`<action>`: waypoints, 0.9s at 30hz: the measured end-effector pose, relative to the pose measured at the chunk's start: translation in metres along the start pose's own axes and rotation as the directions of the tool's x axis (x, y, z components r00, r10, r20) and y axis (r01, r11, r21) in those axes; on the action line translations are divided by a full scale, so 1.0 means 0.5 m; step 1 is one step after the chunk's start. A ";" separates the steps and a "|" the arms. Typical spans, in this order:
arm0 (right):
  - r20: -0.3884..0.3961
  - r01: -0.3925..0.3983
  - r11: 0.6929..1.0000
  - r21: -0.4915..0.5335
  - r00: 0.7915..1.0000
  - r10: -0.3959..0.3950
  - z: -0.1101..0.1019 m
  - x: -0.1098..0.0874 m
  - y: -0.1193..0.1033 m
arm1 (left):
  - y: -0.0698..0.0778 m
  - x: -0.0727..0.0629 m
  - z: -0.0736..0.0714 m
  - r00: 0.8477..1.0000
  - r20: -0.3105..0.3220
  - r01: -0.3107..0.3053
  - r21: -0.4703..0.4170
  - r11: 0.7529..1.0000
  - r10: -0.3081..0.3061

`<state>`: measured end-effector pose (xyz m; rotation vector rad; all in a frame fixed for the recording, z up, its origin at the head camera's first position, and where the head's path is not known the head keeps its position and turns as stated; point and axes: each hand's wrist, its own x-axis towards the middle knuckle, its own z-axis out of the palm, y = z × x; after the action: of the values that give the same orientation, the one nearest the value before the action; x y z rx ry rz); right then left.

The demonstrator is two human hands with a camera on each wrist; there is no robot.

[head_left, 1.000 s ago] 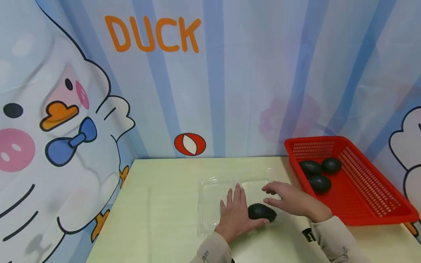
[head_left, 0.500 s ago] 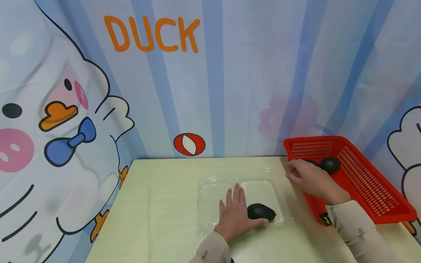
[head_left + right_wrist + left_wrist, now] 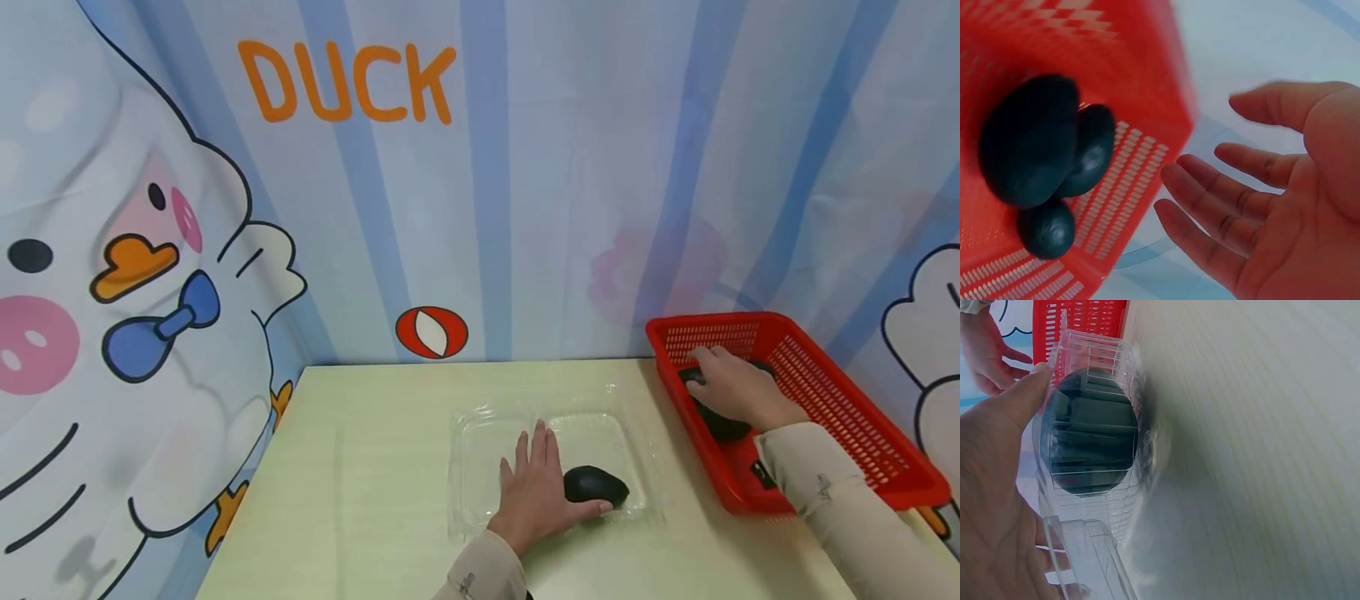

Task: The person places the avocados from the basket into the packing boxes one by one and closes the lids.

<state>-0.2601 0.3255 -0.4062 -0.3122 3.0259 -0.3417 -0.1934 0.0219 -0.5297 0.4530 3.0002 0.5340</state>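
A clear plastic clamshell box [image 3: 596, 432] lies unfolded on the table, with a dark avocado [image 3: 594, 483] in the near part of its right half. My left hand [image 3: 531, 496] rests over the middle of the box, fingers straight; its thumb reaches along the near rim beside that avocado. In the left wrist view this avocado [image 3: 1091, 440] shows through the clear wall. My right hand [image 3: 738, 390] is over the red basket [image 3: 847, 433], partly hiding the avocados [image 3: 722, 425]. In the right wrist view three avocados [image 3: 1029, 140] lie together, and the relaxed fingers [image 3: 1200, 244] hold nothing.
The pale yellow table [image 3: 390, 467] runs back to a printed duck curtain [image 3: 555, 208]. The basket's raised rim [image 3: 678, 425] stands right of the box, near the table's right side.
My right hand has moved right and away from the box, over the basket's rim to the avocados inside. The left hand and the avocado in the box have stayed put.
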 end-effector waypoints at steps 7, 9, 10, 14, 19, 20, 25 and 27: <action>0.074 -0.054 0.998 -0.036 0.996 0.057 0.009 0.016 0.032 | -0.001 -0.002 0.001 1.000 -0.002 0.004 -0.003 1.000 -0.004; 0.107 -0.077 0.996 -0.044 0.991 0.081 0.014 0.021 0.042 | 0.000 -0.004 -0.001 1.000 -0.004 0.000 -0.001 1.000 0.000; 0.122 -0.086 0.995 -0.051 0.988 0.092 0.017 0.024 0.048 | 0.000 -0.004 -0.001 1.000 -0.007 -0.003 0.001 1.000 0.003; 0.174 -0.110 0.991 -0.077 0.977 0.122 0.028 0.034 0.067 | 0.001 -0.005 -0.001 1.000 -0.010 -0.005 0.018 1.000 0.005; 0.221 -0.128 0.988 -0.085 0.965 0.144 0.039 0.043 0.085 | 0.002 -0.004 0.002 1.000 -0.018 -0.005 0.044 0.999 0.005; 0.226 -0.132 0.988 -0.085 0.963 0.148 0.040 0.045 0.088 | 0.002 -0.004 0.002 1.000 -0.019 -0.005 0.045 0.999 0.006; 0.226 -0.147 0.985 -0.094 0.960 0.165 0.041 0.053 0.096 | 0.004 -0.004 -0.001 1.000 -0.021 -0.010 0.025 1.000 0.010; 0.218 -0.157 0.983 -0.095 0.960 0.175 0.042 0.059 0.099 | 0.005 -0.004 -0.002 1.000 -0.026 -0.013 0.027 1.000 0.013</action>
<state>-0.2961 0.3621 -0.4399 -0.0917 2.8199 -0.1650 -0.1912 0.0231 -0.5277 0.4712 3.0346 0.5054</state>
